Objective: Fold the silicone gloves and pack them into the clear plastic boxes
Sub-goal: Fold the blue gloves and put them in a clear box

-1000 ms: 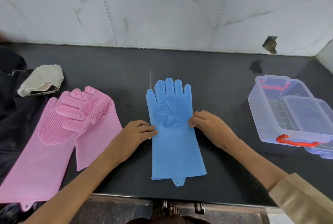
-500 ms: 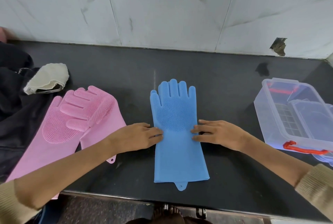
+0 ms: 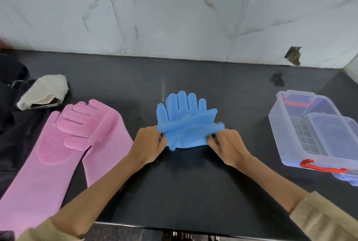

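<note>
A blue silicone glove [image 3: 184, 116] lies in the middle of the black counter, its cuff end folded up over the palm. My left hand [image 3: 149, 145] pinches the fold at its left edge and my right hand [image 3: 227, 146] pinches it at the right edge. The blue fingers still point away from me, uncovered. Pink silicone gloves [image 3: 77, 144] lie flat and overlapping on the left. Clear plastic boxes [image 3: 286, 124] with red latches stand open at the right, one nested against the other.
A cream cloth over a phone [image 3: 43, 91] sits at the back left on dark fabric [image 3: 11, 124]. The black counter [image 3: 193, 192] ends at a front edge near me. A tiled wall [image 3: 174, 18] rises behind.
Both hands went from resting flat beside the glove to gripping it; the cuff end has been lifted and folded forward over the palm.
</note>
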`<state>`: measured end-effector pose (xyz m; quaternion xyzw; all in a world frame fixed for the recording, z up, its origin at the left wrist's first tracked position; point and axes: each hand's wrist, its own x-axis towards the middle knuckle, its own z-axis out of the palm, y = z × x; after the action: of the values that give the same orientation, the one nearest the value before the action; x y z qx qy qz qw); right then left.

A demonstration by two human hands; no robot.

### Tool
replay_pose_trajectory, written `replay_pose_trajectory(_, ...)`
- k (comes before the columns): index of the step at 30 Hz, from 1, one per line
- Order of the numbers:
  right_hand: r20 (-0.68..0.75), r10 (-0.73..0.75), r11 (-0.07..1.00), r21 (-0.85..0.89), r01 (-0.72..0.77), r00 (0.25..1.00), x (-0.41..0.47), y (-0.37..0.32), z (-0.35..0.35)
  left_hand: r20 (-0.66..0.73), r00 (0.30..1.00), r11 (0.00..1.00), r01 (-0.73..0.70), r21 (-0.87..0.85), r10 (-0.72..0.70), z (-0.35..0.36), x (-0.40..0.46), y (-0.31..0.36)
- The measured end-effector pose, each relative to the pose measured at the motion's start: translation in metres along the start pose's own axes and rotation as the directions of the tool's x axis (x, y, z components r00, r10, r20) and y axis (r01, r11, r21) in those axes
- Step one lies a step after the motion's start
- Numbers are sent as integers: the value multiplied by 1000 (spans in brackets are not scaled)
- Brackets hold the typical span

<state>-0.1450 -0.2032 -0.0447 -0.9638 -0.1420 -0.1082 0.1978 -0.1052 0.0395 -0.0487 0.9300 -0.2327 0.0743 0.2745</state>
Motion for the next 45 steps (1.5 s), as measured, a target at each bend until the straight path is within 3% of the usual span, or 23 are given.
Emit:
replay_pose_trajectory(4, -7, 276, 960, 51, -276, 961, 22, -11, 8, -41, 964, 965, 262, 15, -262, 14, 17, 8)
replay_pose_trajectory(7, 16, 394, 918, -65, -392, 919, 37, -17, 14, -54, 921, 921, 388, 34, -386, 18, 24, 14)
replay_pose_trajectory(12, 137, 410, 865, -373, -336, 902, 45, -26, 15, -57, 872, 870, 490, 58, -487, 21, 26, 17)
replay_pose_trajectory(16, 133, 482, 830, -385, -403, 866, 53, -29, 17, -103, 873, 875, 483, 38, -477, 23, 21, 17)
replay_pose_trajectory(20, -1, 591, 789, -208, -578, 807, 54, -29, 25, -125, 868, 863, 494, 104, -481, 24, 21, 17)
replay_pose_trajectory(27, -164, 537, 831, -63, -552, 827, 44, -28, 32, -180, 827, 823, 556, 117, -533, 29, 28, 19)
replay_pose_trajectory(30, -172, 530, 819, -148, -554, 830, 42, -33, 36, -198, 805, 801, 587, 118, -560, 31, 28, 22)
replay_pose_trajectory(34, -263, 581, 757, -173, -631, 770, 46, -40, 39, -254, 729, 717, 679, 157, -636, 31, 28, 30)
replay_pose_trajectory(38, -168, 670, 724, -69, -686, 723, 49, -38, 39, -228, 686, 654, 727, 210, -690, 27, 29, 30)
replay_pose_trajectory(41, -69, 664, 743, -49, -667, 744, 56, -37, 37, -173, 740, 727, 672, 140, -650, 27, 32, 25)
replay_pose_trajectory(45, 37, 679, 731, 51, -680, 733, 64, -32, 27, -154, 761, 769, 640, 17, -630, 23, 34, 27)
